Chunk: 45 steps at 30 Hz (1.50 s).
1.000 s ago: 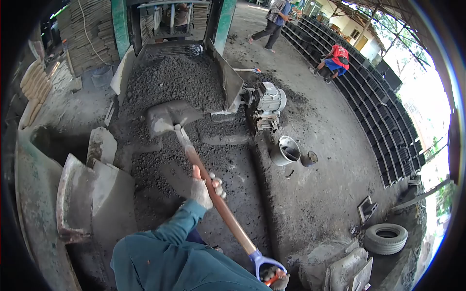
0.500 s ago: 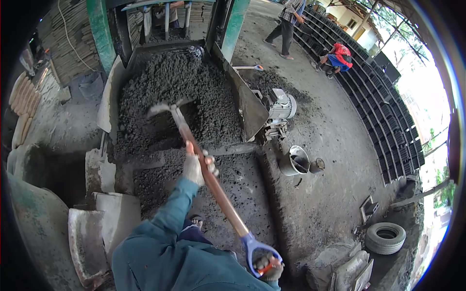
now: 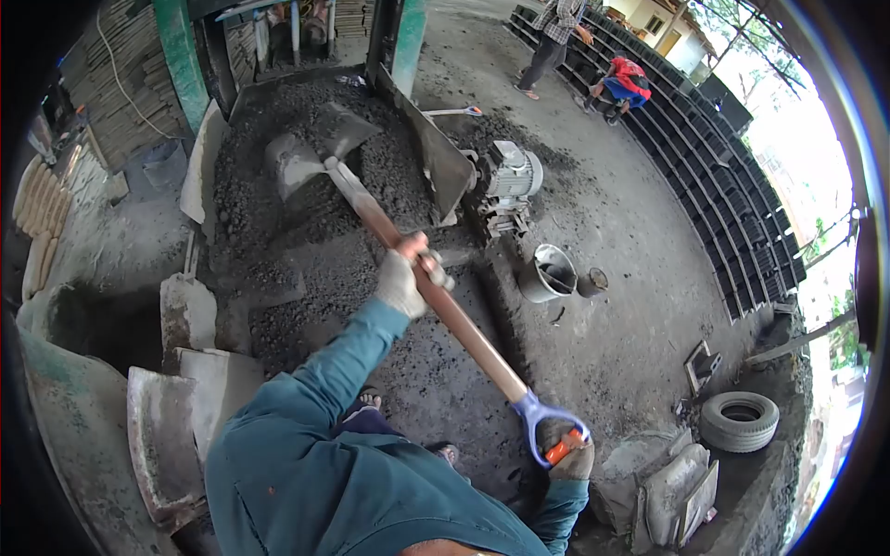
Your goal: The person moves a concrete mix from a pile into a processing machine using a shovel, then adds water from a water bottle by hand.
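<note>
A shovel (image 3: 468,334) slants across the view, its wooden shaft running from upper left to lower right. My left hand (image 3: 408,276), in a pale glove with bare fingertips, is wrapped round the middle of the shaft. At the lower right, my right hand (image 3: 572,454) is closed on the orange bar of the blue D-shaped handle (image 3: 533,417). The shovel's grey blade (image 3: 298,165) is over the dark, crumbly material (image 3: 246,199) in the metal-sided bay. What lies on the blade is hard to make out.
Right of the bay stand a motor (image 3: 512,174), a bucket (image 3: 547,274) and a small can (image 3: 593,281). Another shovel (image 3: 454,112) lies behind. Two people (image 3: 553,42) (image 3: 621,88) are near the block racks (image 3: 714,176). A tire (image 3: 739,422) lies at right, an open pit (image 3: 116,329) at left.
The handle end and both my hands have moved right; my right hand has also risen. The blade now shows more broadly over the material. The view has shifted, and the standing person's legs have changed position.
</note>
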Available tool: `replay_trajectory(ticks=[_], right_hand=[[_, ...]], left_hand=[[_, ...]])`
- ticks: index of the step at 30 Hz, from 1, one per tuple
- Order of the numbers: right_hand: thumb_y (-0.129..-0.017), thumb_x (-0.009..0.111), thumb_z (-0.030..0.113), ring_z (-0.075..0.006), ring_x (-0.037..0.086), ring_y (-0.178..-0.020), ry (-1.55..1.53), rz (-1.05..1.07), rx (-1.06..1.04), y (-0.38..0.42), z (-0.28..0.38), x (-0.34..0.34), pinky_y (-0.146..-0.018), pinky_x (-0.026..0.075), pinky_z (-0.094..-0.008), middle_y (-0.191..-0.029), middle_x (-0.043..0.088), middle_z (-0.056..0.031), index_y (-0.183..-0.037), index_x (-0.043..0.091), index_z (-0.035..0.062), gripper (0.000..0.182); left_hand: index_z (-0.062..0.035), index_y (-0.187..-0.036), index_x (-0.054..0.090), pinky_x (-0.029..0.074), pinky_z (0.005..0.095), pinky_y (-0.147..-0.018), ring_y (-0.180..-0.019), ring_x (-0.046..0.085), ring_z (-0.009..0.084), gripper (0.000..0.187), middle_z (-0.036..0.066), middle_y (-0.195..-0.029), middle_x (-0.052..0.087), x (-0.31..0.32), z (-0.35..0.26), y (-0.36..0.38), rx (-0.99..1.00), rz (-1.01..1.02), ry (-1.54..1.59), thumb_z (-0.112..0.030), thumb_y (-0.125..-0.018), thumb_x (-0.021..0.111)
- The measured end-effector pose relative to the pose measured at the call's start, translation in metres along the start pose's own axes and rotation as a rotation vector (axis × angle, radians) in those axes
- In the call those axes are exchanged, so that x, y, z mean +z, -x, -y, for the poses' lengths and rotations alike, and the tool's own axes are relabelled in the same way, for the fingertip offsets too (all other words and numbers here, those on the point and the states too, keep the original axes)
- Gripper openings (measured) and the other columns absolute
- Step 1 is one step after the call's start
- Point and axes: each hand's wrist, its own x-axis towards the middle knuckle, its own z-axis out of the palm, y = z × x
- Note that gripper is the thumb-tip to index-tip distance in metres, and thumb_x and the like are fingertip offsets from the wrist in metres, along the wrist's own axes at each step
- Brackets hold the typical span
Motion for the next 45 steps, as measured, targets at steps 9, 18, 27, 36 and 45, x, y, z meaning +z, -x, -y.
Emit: replay_trajectory(ticks=[9, 18, 27, 36, 45], right_hand=[[-0.071, 0.057, 0.009, -0.0244, 0.062, -0.059, 0.204, -0.361, 0.056, 0.095, 0.014, -0.198, -0.052, 0.054, -0.0365, -0.072, 0.062, -0.0098, -0.090, 0.062, 0.0000, 0.022], [-0.069, 0.059, 0.008, -0.0202, 0.059, -0.057, 0.263, -0.342, -0.016, 0.069, -0.014, -0.099, -0.051, 0.050, -0.0334, -0.069, 0.060, -0.0076, -0.086, 0.062, -0.0004, 0.019], [-0.088, 0.062, 0.013, -0.0190, 0.062, -0.069, 0.403, 0.204, -0.387, 0.016, -0.031, 0.186, -0.062, 0.052, -0.0346, -0.079, 0.062, -0.0070, -0.098, 0.060, 0.0005, 0.016], [-0.079, 0.067, 0.029, -0.0185, 0.057, -0.058, 0.195, 0.009, -0.726, 0.103, 0.166, 0.097, -0.050, 0.047, -0.0316, -0.070, 0.057, -0.0111, -0.107, 0.054, 0.0006, 0.042], [-0.093, 0.062, 0.035, -0.0243, 0.061, -0.068, 0.756, -0.015, -2.059, 0.080, 0.305, 0.101, -0.070, 0.053, -0.0365, -0.075, 0.059, -0.0099, -0.091, 0.057, -0.0018, 0.037]], left_hand=[[-0.0096, -0.079, 0.057, 0.049, 0.0520, -0.090, -0.073, 0.061, 0.0268, 0.014, 0.006, -0.076, 0.056, -0.016, 0.211, 0.076, -0.358, 0.296, 0.036, -0.011, -0.092, 0.061], [-0.0083, -0.062, 0.053, 0.049, 0.0525, -0.074, -0.059, 0.056, 0.0264, 0.012, 0.010, -0.066, 0.054, -0.042, 0.107, -0.017, -0.290, 0.141, -0.024, -0.007, -0.071, 0.060], [-0.0100, -0.060, 0.046, 0.048, 0.0461, -0.059, -0.052, 0.050, 0.0265, 0.021, 0.009, -0.061, 0.050, -0.048, -0.136, -0.154, 0.162, 0.089, -0.313, -0.018, -0.073, 0.060], [-0.0064, -0.078, 0.056, 0.049, 0.0477, -0.085, -0.079, 0.061, 0.0279, 0.039, 0.009, -0.074, 0.059, 0.055, -0.039, -0.012, -0.055, 0.187, 0.064, -0.040, -0.086, 0.074], [-0.0027, -0.085, 0.066, 0.046, 0.0509, -0.093, -0.090, 0.060, 0.0312, 0.057, 0.015, -0.085, 0.063, 0.075, 0.026, 0.009, -0.154, 0.457, 0.298, -0.060, -0.090, 0.060]])
